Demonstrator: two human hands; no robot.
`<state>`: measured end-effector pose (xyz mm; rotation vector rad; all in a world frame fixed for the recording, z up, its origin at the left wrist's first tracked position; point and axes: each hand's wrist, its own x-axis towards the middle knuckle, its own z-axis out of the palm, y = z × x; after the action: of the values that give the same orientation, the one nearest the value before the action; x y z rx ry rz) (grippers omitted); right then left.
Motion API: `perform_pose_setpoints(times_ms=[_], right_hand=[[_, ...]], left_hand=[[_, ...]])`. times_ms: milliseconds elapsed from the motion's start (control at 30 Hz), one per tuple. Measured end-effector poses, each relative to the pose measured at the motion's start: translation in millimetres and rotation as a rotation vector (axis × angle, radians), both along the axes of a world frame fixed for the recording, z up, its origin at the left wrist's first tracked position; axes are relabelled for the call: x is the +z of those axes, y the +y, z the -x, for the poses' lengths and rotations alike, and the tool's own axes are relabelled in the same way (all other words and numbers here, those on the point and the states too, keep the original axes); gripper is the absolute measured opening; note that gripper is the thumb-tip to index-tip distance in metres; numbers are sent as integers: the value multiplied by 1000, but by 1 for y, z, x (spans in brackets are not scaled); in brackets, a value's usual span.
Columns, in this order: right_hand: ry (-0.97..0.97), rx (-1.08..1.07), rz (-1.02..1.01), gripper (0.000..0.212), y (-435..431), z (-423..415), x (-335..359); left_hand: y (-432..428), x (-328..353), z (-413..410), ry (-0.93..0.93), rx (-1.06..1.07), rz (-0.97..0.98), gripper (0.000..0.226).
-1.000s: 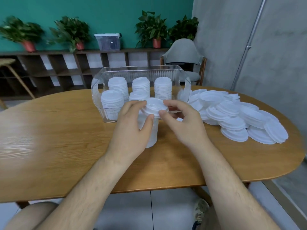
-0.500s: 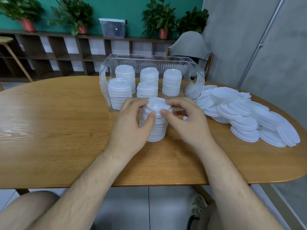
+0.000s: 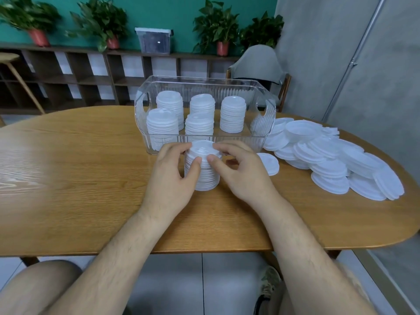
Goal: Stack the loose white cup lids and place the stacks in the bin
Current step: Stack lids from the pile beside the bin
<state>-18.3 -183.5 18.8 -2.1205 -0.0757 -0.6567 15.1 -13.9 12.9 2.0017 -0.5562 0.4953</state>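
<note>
your left hand (image 3: 172,180) and right hand (image 3: 241,176) curl their fingers (image 3: 196,162) round the lid stack (image 3: 204,178) on the desk (image 3: 91,178), with the clear bin (image 3: 263,123) just beyond them. an uneven squeeze while lifting could buckle the stack and spill lids.

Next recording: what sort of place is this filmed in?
Likely an office lounge or staged workroom: an oval wooden table, a low dark wooden cubby shelf carrying green potted plants in red pots before a teal wall, and a grey padded chair.
</note>
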Motion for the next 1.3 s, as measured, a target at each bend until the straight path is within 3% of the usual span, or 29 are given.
perform_pose_setpoints(times_ms=[133, 300, 500, 600, 733, 867, 1067, 1300], right_hand=[[-30, -15, 2, 35, -11, 6, 5], [-35, -76, 64, 32, -44, 25, 12], [177, -250, 169, 39, -89, 49, 4], [205, -267, 189, 35, -100, 55, 3], [241, -281, 207, 22, -108, 50, 0], [358, -281, 237, 54, -112, 40, -9], [357, -295, 237, 45, -115, 33, -14], [191, -329, 23, 35, -116, 45, -9]], left_hand=[[-7, 11, 13, -140, 17, -72, 40], [-42, 19, 28, -223, -120, -177, 36], [-94, 15, 36, -229, -213, -282, 35], [-114, 14, 37, -178, -217, -327, 38], [-138, 7, 18, 29, -232, -424, 39], [-150, 3, -3, 158, -195, -507, 36], [-149, -7, -11, 198, -206, -501, 24], [-143, 9, 10, 117, -222, -406, 48]])
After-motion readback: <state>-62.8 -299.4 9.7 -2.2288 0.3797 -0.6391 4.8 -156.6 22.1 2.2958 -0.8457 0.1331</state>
